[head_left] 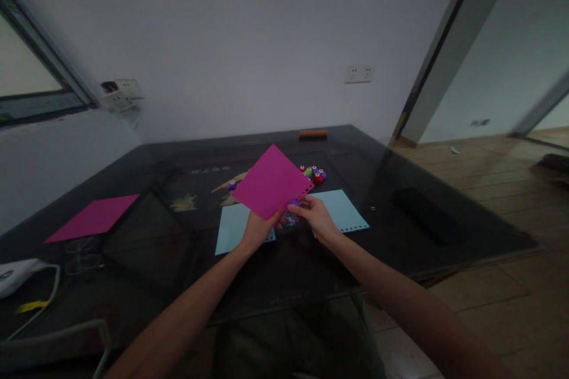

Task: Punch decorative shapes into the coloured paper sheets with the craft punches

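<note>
A pink paper sheet [272, 182] is held up at a slant over the table, with a row of holes along its lower right edge. My left hand [258, 231] is closed on its bottom corner. At that holed edge, my right hand [317, 217] grips a small purple hole punch [294, 204], partly covered by the fingers. Coloured paper bits [290, 220] lie below, between my hands. Two pale blue sheets with holed edges rest on the table, one on the left [227, 230] and one on the right [341, 208].
Several red, green and purple punches with googly eyes [318, 178] are bunched behind the right sheet. Another purple one [232, 185] stands left. The dark table [284, 281] also holds a second pink sheet [95, 217], a black case [427, 214], an orange-brown bar [313, 133] and a white cabled device [18, 277].
</note>
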Available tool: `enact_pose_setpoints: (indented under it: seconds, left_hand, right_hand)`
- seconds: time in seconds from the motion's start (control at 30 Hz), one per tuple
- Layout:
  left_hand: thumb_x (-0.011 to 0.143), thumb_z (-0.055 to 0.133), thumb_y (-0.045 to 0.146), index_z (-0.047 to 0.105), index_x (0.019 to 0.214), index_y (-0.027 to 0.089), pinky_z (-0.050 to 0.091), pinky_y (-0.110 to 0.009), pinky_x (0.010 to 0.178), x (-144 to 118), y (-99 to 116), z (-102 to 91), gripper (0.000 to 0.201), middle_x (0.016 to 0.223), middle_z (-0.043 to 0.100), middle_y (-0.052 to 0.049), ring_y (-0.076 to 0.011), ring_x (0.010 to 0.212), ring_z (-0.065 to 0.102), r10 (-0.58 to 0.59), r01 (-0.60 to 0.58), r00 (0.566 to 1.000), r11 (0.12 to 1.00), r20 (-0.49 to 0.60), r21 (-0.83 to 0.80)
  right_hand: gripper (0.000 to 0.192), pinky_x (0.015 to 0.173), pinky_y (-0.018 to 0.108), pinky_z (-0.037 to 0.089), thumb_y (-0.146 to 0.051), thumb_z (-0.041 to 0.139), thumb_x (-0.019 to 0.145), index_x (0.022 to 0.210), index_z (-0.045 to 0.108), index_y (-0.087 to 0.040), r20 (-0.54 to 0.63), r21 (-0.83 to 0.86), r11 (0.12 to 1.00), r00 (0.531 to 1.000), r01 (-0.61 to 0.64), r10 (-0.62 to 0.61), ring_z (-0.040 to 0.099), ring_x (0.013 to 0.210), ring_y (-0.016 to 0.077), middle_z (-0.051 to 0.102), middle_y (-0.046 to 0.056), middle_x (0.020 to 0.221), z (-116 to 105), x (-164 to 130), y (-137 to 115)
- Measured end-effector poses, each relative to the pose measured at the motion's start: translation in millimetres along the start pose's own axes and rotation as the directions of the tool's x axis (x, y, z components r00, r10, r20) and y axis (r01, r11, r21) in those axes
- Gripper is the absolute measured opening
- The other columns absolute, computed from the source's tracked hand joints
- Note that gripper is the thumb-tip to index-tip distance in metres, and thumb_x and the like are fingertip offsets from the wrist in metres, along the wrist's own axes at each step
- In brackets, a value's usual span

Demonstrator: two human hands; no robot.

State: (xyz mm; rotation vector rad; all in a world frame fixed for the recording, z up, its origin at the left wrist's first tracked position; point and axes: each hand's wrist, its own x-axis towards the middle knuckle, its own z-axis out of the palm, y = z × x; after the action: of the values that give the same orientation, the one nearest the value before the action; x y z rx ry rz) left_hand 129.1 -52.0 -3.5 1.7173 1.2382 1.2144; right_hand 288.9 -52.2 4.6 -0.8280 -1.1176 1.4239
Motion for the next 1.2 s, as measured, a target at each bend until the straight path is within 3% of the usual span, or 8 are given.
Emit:
enact_pose_setpoints:
  seconds: [0.7, 1.2]
  left_hand:
    - [0.077, 0.057, 0.042, 0.061, 0.068, 0.016, 0.05, -0.029, 0.064, -0.4, 2.8, 0.1, 0.027, 0.056, 0.064, -0.002, -0.0161, 0.055, 0.061, -0.011, 0.011, 1.0, 0.999, 0.011, 0.035]
    - [0.077, 0.056, 0.041, 0.062, 0.064, 0.017, 0.049, -0.028, 0.064, -2.9, 3.6, 1.8, 0.028, 0.053, 0.063, -0.001, -0.0156, 0.054, 0.06, -0.016, 0.015, 1.0, 0.998, 0.012, 0.065]
  right_hand:
    - [0.037, 0.084, 0.039, 0.048, -0.03, 0.078, 0.057, 0.09, 0.067, -0.018, -0.022, -0.014, 0.998, 0.998, 0.067, -0.067, 0.064, 0.085, 0.0215, 0.07, 0.007, 0.094, -0.3, 2.0, 2.8]
    - [0.039, 0.086, 0.039, 0.047, -0.033, 0.078, 0.054, 0.088, 0.067, -0.018, -0.042, -0.02, 0.999, 0.998, 0.047, -0.048, 0.064, 0.086, 0.0222, 0.07, 0.007, 0.094, -0.2, 4.1, 3.2]
